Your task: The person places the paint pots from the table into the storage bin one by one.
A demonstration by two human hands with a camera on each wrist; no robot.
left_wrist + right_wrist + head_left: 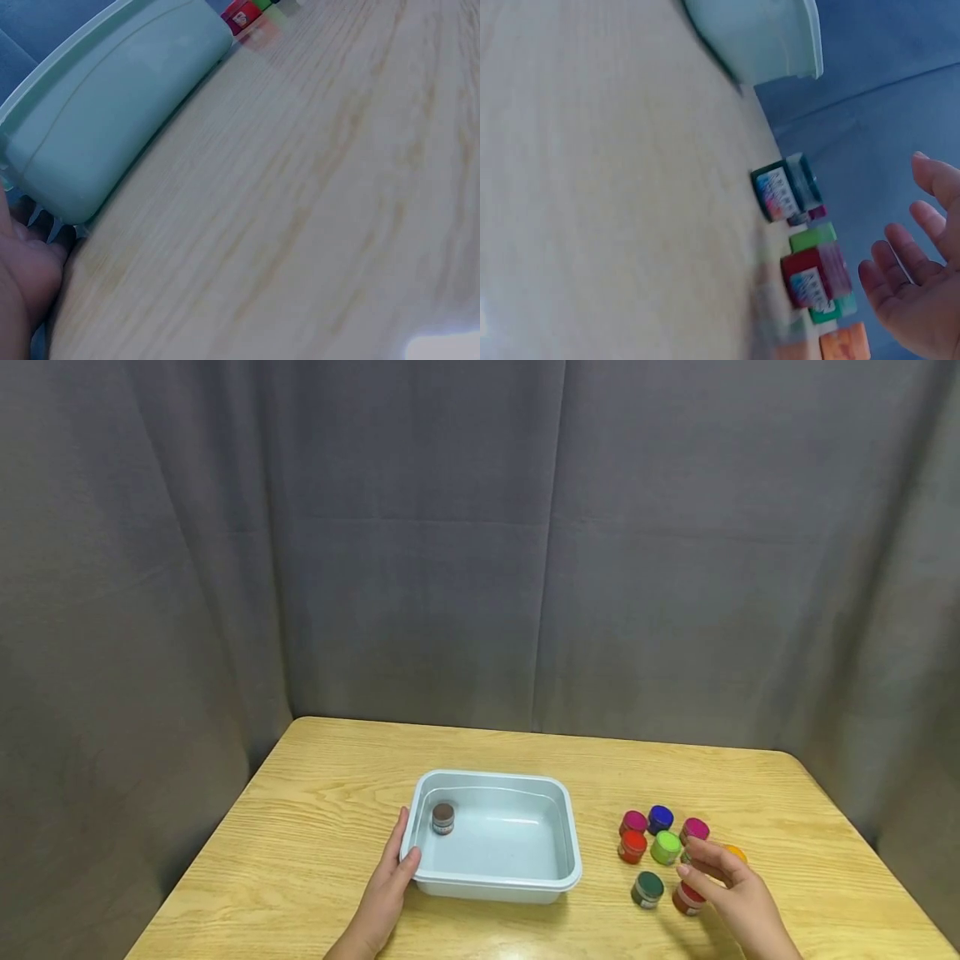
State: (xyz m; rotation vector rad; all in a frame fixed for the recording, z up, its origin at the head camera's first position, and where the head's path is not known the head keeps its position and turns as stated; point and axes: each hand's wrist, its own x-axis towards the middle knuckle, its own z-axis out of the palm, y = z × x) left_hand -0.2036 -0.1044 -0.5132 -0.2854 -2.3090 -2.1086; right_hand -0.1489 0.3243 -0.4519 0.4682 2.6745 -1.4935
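My left hand (381,893) holds the pale blue plastic tub (491,890) by its left side, thumb at the rim and fingers along the outer wall. Inside, near that side, stands a small paint jar with a brown lid (443,814). My right hand (733,893) is over the group of paint jars on the right, fingers spread and slightly bent, holding nothing. Below it is a dark red jar (687,903), partly covered by the hand in the head view. Just left of that stands a dark green jar (647,888). The right wrist view shows the fingers apart from the jars.
Behind these stand more jars: a bright red one (632,847), a light green one (666,847), a blue one (660,818), two magenta ones and an orange one (736,853). The wooden table (315,827) ends at a grey curtain (420,610).
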